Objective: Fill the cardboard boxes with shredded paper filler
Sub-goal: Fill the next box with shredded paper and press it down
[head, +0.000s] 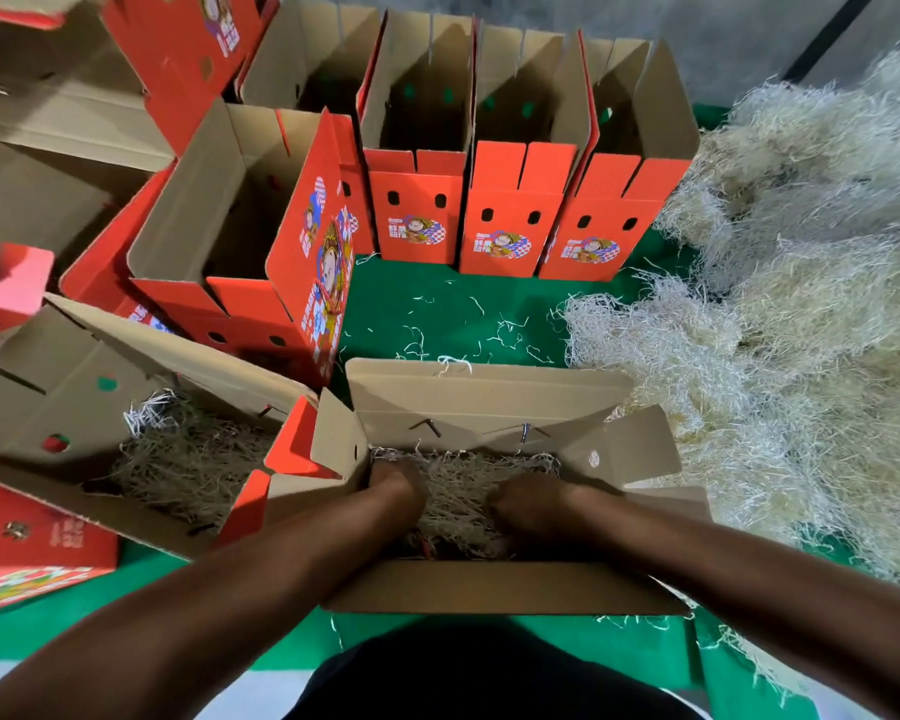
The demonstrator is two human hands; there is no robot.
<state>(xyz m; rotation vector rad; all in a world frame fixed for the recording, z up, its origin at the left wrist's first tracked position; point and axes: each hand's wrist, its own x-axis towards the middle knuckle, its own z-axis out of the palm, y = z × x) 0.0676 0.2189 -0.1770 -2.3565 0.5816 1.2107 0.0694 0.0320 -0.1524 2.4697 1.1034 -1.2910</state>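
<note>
A green worktop (437,304) is seen under everything, and a grey concrete wall (697,39) is seen behind it at the top. Loose pale strands are scattered on the green surface. A large heap of shredded paper filler (801,304) is piled at the right side (its far edge is cut off by the frame). An open cardboard box (489,402) is placed just in front of the person, with its flaps spread outward, and a layer of filler is already lying inside it. Both hands are pushed down into this filler: the left hand (396,483) near the left wall of the box, the right hand (528,504) more to the middle. The fingers of both are buried in the strands, so it cannot be told how far they are curled or whether anything is held. A second box with filler (74,407) is lying at the left, tilted. Behind, a row of upright red boxes (510,210) is standing; their insides are dark and hard to make out. More boxes at the upper left are cut off.
</note>
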